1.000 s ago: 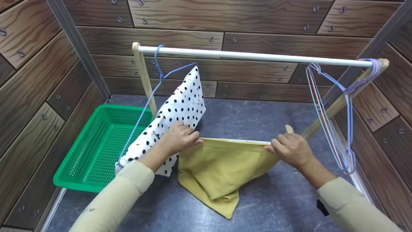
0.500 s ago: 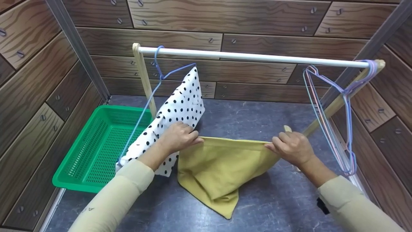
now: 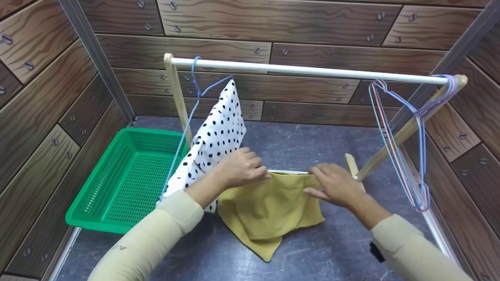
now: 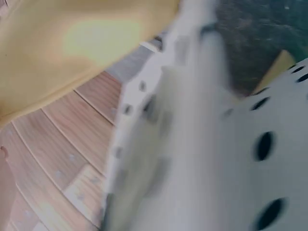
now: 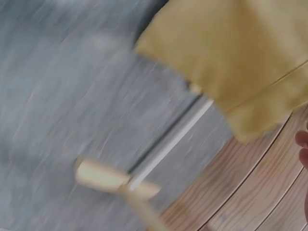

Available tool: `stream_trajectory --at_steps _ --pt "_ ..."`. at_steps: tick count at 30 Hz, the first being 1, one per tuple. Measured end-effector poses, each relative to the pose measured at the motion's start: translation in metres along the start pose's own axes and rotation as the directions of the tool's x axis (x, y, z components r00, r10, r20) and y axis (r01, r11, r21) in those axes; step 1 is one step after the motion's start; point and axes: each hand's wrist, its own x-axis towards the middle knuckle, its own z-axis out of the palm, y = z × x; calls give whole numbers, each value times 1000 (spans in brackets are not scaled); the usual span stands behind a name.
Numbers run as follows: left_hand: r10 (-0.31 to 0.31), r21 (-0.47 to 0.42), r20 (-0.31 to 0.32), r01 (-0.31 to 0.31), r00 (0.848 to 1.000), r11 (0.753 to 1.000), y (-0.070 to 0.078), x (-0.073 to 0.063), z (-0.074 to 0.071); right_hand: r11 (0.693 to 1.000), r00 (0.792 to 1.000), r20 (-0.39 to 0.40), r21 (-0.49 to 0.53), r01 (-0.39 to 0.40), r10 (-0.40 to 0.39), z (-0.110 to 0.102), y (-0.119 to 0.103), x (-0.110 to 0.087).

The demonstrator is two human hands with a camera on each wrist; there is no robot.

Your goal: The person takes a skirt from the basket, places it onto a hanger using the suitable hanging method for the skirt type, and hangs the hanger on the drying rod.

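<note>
A mustard-yellow cloth (image 3: 269, 210) hangs in front of me, its lower corner pointing down towards the floor. My left hand (image 3: 242, 168) pinches the top edge at the left. Beside the right end of that edge, my right hand (image 3: 334, 181) has its thumb spread away from its fingers. Some of its fingertips (image 5: 302, 142) show at the side of the right wrist view, apart from the yellow cloth (image 5: 231, 57). A white cloth with black dots (image 3: 218, 132) hangs on a blue hanger (image 3: 193, 109) behind my left hand; it looms blurred in the left wrist view.
A wooden rack carries a white top rail (image 3: 304, 70); its lower white bar (image 3: 289, 172) shows behind the yellow cloth. Several pastel hangers (image 3: 420, 113) are bunched at the rail's right end. A green basket (image 3: 93, 168) stands on the left. Wood-patterned walls surround the grey floor (image 3: 312, 249).
My right hand has let go of the yellow cloth's right end and moved left; that end has dropped. My left hand has shifted slightly right, still holding the cloth.
</note>
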Motion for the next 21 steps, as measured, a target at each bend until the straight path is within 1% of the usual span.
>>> stream_trajectory --at_steps 2,5,9,12,15,17,18,20,21 --pt "45 10 17 -45 999 999 3 9 2 997 998 55 61 -37 34 3 -14 13" --pt "85 18 24 -86 996 996 7 16 4 991 998 62 130 -26 18 6 -33 36" --pt "102 10 10 -103 995 995 10 17 4 983 998 17 178 52 -56 11 -50 58" --pt "107 7 0 -107 994 994 11 15 3 974 996 -35 205 93 -87 14 -56 65" --pt "107 1 -12 -107 994 994 11 12 3 963 988 -115 236 132 -108 16 -60 68" --pt "74 -27 -32 -75 997 997 11 9 3 957 976 -179 239 162 -121 17 -62 69" --pt "45 -50 -47 -47 998 998 11 6 4 957 971 -205 234 172 -124 17 -63 70" --pt "-50 -123 -83 40 995 992 14 6 6 962 960 -251 208 178 -123 14 -63 70" --pt "-113 -170 -97 95 989 981 15 6 8 965 955 -270 195 176 -120 13 -63 69"
